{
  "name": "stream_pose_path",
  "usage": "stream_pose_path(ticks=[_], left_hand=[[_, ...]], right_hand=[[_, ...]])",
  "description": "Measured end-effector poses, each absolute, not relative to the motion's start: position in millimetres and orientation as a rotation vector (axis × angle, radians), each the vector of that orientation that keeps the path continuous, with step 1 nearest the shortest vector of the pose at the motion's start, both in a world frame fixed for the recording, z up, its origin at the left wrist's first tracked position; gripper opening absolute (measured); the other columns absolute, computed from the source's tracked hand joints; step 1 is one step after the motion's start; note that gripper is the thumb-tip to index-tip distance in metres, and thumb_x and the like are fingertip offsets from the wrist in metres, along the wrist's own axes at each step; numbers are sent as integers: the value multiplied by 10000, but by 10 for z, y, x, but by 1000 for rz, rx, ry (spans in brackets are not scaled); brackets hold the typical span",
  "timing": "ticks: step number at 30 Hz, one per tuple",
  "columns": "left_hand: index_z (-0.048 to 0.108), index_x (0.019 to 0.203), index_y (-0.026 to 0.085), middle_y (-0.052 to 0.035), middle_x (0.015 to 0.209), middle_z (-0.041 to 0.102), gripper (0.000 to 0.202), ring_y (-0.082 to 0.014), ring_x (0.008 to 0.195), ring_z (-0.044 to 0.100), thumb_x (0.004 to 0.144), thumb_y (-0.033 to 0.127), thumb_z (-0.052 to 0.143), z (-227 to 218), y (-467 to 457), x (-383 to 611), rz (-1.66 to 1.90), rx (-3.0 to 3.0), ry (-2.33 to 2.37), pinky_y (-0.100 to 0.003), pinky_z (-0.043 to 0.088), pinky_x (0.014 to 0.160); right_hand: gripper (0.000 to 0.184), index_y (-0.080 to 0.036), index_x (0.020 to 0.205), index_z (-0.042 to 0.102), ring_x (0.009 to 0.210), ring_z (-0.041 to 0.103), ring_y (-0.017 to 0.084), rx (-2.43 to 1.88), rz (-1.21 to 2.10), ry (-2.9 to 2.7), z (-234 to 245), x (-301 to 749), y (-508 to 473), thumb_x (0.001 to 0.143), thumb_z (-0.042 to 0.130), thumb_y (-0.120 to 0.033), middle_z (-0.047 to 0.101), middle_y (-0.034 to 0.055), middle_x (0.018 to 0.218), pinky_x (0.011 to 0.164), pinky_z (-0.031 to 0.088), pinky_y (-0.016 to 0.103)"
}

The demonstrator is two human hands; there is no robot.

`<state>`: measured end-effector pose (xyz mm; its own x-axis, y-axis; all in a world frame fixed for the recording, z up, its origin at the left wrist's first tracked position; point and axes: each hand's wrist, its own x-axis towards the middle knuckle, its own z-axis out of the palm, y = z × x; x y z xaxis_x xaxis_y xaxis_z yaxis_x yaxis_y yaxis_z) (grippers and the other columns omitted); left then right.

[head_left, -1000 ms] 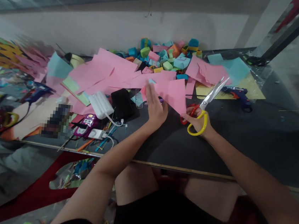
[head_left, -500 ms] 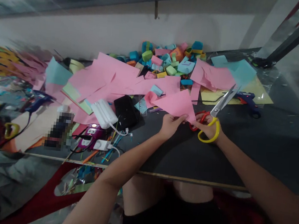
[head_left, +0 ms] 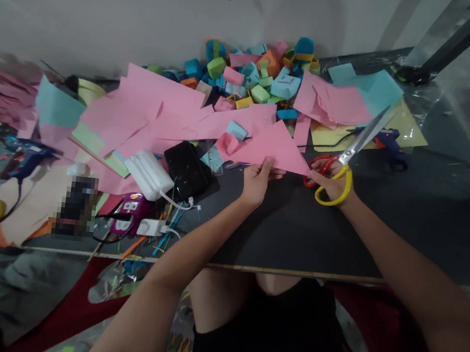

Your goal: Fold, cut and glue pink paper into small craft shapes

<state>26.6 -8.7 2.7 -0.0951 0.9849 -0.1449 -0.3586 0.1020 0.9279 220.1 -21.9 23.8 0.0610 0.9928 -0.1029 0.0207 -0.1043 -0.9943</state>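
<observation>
On dark table | left hand pinches pink paper | right hand grips scissors

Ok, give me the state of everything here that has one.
pink paper triangle, pinched at its near edge by the left hand.
scissors, gripped in the right hand, blades together.
blue glue gun, lying on its side, untouched.
white power bank, cable plugged in.

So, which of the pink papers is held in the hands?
The pink triangle: the left hand grips its near edge, beside the right hand with the scissors. The other pink sheets lie untouched behind.
</observation>
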Motion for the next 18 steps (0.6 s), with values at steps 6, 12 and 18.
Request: stream_pose_path(ticks=[6, 12, 18], left_hand=[[753, 757, 135, -50, 694, 762, 486, -139, 645, 741, 678, 606, 846, 7, -94, 224, 1383, 827, 1029, -259, 616, 652], [805, 798, 130, -90, 732, 792, 432, -145, 607, 721, 664, 534, 879, 33, -144, 163, 1097, 1106, 998, -264, 606, 615], [804, 746, 176, -64, 749, 798, 363, -136, 627, 715, 689, 530, 858, 8, -123, 61, 1227, 1181, 1082, -276, 602, 659]], right_hand=[[489, -202, 811, 653, 550, 634, 138, -1314, 1264, -1155, 206, 2187, -187, 538, 928, -500, 671, -11, 676, 612, 602, 344], [452, -205, 792, 679, 702, 681, 164, -1286, 1214, -1302, 200, 2101, -171, 555, 916, -507, 699, 15, 752, 736, 625, 355], [426, -213, 788, 656, 689, 671, 174, -1297, 1182, -1301, 187, 1954, -215, 591, 874, -522, 705, 35, 794, 707, 611, 376]])
